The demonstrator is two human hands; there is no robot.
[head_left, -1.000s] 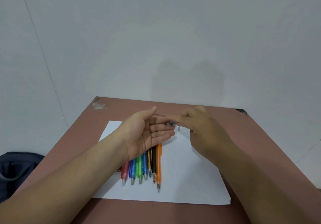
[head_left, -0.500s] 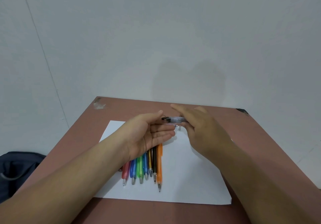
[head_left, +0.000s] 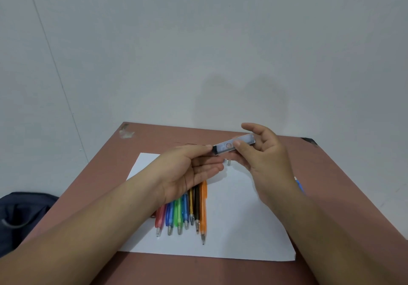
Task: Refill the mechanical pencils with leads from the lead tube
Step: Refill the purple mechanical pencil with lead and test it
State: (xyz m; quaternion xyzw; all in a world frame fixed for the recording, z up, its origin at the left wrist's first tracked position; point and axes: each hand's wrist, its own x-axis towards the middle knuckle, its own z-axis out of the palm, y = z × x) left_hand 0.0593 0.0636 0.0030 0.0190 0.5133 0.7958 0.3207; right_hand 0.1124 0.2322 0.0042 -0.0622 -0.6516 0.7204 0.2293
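Observation:
My right hand [head_left: 262, 152] pinches a clear lead tube [head_left: 229, 145] with a dark end cap, held nearly level above the paper. The capped end points left, over my left hand [head_left: 189, 174], which lies palm up with its fingers straight, just under the tube's tip. Several mechanical pencils [head_left: 187, 214] lie side by side on the white paper [head_left: 242, 229], tips toward me: red, blue, green, blue, amber, black and orange. Their upper ends are hidden under my left hand. A small white piece [head_left: 228, 162] lies on the paper beyond my fingers.
The paper rests on a reddish-brown table [head_left: 331, 174] against a white wall. A blue object [head_left: 299, 184] peeks out behind my right wrist. A dark bag [head_left: 22, 214] sits on the floor at the left. A scuffed patch [head_left: 126, 132] marks the table's far left corner.
My right hand has raised the lead tube and moved it right, so that more of it shows, with the index finger lifted off. My left hand has stayed palm up under its tip.

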